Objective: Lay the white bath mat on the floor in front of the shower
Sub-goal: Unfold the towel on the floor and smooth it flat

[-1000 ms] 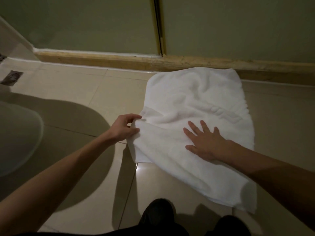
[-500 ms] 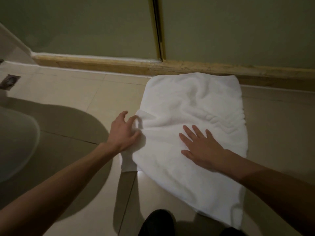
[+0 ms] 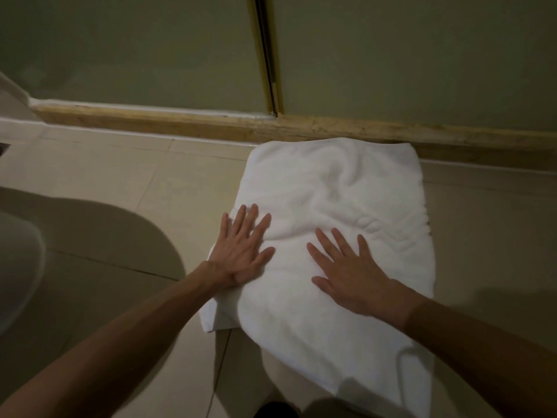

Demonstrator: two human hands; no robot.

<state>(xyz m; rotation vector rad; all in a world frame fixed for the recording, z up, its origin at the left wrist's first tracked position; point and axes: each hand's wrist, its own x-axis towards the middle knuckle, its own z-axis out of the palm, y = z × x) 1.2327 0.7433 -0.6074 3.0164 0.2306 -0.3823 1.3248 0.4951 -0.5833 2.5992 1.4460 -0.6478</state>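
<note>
left hand (image 3: 241, 254): spread flat on bath mat (image 3: 337, 188) left edge | right hand (image 3: 349, 273): spread flat mid-mat | mat on floor (image 3: 126, 188), far edge at shower sill (image 3: 180, 122)

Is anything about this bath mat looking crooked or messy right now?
Yes. The bath mat lies on the floor against the shower sill, but it is rumpled in the middle, and a folded layer pokes out at its near left corner. The left hand and right hand press flat on it.
</note>
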